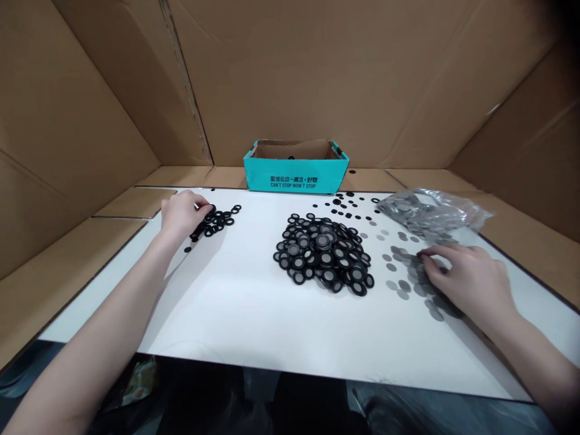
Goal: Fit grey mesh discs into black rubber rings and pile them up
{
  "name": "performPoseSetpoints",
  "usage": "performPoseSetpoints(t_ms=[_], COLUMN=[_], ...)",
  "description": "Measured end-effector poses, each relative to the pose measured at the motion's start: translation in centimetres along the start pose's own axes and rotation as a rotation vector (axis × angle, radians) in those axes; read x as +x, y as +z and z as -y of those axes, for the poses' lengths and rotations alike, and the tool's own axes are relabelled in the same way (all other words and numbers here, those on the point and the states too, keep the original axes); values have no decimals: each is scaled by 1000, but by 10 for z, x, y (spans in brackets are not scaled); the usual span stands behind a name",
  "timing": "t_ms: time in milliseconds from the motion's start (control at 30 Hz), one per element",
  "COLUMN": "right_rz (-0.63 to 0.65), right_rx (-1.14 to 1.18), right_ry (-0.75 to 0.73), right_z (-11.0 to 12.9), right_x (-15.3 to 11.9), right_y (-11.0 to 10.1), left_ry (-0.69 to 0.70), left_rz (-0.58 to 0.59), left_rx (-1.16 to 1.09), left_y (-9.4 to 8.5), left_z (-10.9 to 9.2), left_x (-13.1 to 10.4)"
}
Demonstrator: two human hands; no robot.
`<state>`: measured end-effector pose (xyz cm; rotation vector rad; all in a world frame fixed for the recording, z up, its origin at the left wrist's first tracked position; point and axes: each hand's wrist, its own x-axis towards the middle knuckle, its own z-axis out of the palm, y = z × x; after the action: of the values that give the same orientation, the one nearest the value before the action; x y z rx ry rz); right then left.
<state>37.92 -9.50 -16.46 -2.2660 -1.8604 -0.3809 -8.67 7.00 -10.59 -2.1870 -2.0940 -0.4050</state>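
Our left hand (pixel 183 212) has its fingertips drawn narrow at the loose black rings (pixel 220 221); our right hand (pixel 471 279) bends thumb and finger close together over scattered grey discs (pixel 404 285). We cannot tell whether either grips a piece. Between our hands, black-rimmed discs (pixel 325 258) lie heaped on the desk (pixel 226 314); just beyond the right sits a clear bag (pixel 419 211).

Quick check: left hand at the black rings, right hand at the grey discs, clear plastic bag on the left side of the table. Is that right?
Not quite: the head view shows the clear plastic bag on the right side of the table, beyond the right hand. The left hand is at the black rings and the right hand at the grey discs, as you say.
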Motion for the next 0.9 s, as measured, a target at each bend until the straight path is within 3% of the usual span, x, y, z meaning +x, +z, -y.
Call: performPoseSetpoints(t_ms=[200,333,667,900], right_rz=[-79,-101,-157,-84], right_rx=[30,63,178,403], right_ry=[7,-10,92,244], right_z=[-7,-5,3,5], right_x=[9,11,12,13], right_y=[22,25,8,-10], left_ry=[-8,6,32,58], left_rz=[-18,-18,-40,-53], left_rx=[-14,-21,-87,-214], left_y=[4,5,8,12], left_z=[-2,-2,0,3], left_x=[1,1,2,3])
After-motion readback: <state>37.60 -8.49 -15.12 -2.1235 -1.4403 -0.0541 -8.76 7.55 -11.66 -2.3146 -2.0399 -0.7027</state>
